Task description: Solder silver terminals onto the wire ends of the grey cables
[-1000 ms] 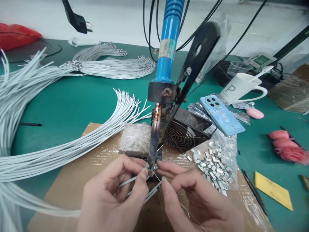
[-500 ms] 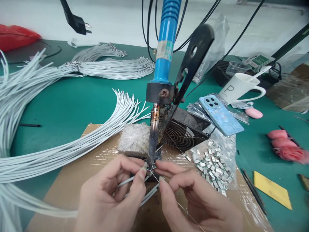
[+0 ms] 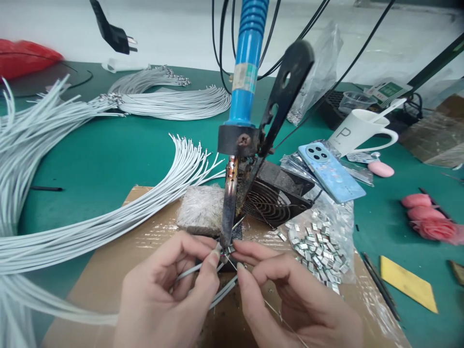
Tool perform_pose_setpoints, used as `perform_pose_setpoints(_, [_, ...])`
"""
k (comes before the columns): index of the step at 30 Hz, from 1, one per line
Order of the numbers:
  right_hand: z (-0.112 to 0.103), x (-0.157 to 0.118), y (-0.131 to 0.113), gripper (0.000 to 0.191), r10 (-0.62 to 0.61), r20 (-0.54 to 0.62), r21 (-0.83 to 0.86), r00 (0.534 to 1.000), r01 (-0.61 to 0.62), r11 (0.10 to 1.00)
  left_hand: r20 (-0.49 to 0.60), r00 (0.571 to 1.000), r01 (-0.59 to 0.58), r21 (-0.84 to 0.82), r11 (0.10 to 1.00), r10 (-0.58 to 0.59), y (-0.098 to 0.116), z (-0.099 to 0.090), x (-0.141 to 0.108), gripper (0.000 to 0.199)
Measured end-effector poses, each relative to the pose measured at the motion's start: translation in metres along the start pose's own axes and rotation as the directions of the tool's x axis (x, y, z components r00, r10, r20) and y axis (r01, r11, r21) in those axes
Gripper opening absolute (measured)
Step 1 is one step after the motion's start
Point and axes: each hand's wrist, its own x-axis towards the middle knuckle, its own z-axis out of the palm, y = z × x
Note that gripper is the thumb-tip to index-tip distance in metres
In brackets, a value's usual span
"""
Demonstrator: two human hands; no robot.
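Hands barely shifted; left hand (image 3: 170, 295) fingers pinch white wire (image 3: 192, 271), right hand (image 3: 290, 295) fingers pinch clip (image 3: 229, 250) under iron tip (image 3: 226, 232).

Soldering iron (image 3: 232, 193) blocks ahead; green mat (image 3: 119, 159) left lies open

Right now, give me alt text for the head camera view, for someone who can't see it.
Two bare hands, left hand and right hand, pinch thin white wires and a small metal clip under the tip of a blue-handled soldering iron fixed upright. Loose metal clips lie to the right on cardboard.
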Motion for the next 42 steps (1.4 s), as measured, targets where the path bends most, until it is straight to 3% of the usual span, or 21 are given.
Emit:
perform_pose_setpoints(8, [-0.0013, 0.0021, -0.0012, 0.019, 0.016, 0.009, -0.003, 1.000, -0.016, 1.000, 0.034, 0.999, 0.000, 0.006, 1.000, 0.000, -0.0009, -0.0001, 0.0019, 0.014])
perform_pose_setpoints(23, [0.0026, 0.0013, -0.0047, 0.021, -0.015, -0.025, 0.027, 1.000, 0.016, 1.000, -0.028, 1.000, 0.013, 0.002, 1.000, -0.013, -0.0024, -0.0018, -0.0006, 0.013])
perform_pose_setpoints(30, [0.0006, 0.0010, -0.0015, 0.019, 0.006, -0.018, 0.001, 1.000, -0.006, 1.000, 0.013, 0.999, 0.032, -0.011, 0.999, -0.032, -0.0035, -0.0007, -0.0005, 0.012])
perform_pose_setpoints(42, [0.0023, 0.0004, 0.0001, 0.020, 0.009, -0.026, 0.027, 1.000, -0.008, 1.000, 0.018, 1.000, -0.018, 0.010, 1.000, 0.017, -0.0020, 0.0019, -0.0003, 0.015])
